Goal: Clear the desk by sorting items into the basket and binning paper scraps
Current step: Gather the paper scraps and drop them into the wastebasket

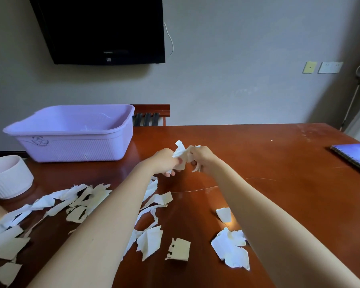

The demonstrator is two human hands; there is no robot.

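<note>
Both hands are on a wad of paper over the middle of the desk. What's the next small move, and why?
Probably gather the wad into the left hand and carry it to the white bin at the desk's left edge. The right hand grips it too, it looks bunched already, and many scraps lie waiting below.

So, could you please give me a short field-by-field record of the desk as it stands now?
surface: reddish-brown wooden desk
hands: left hand and right hand both grip one crumpled white paper piece above the desk
basket: lilac rectangular plastic basket, back left on the desk
tub: white ribbed round tub, left edge
scraps: torn white and beige paper scraps, scattered over the near half
notebook: blue spiral-bound notebook, right edge
</note>
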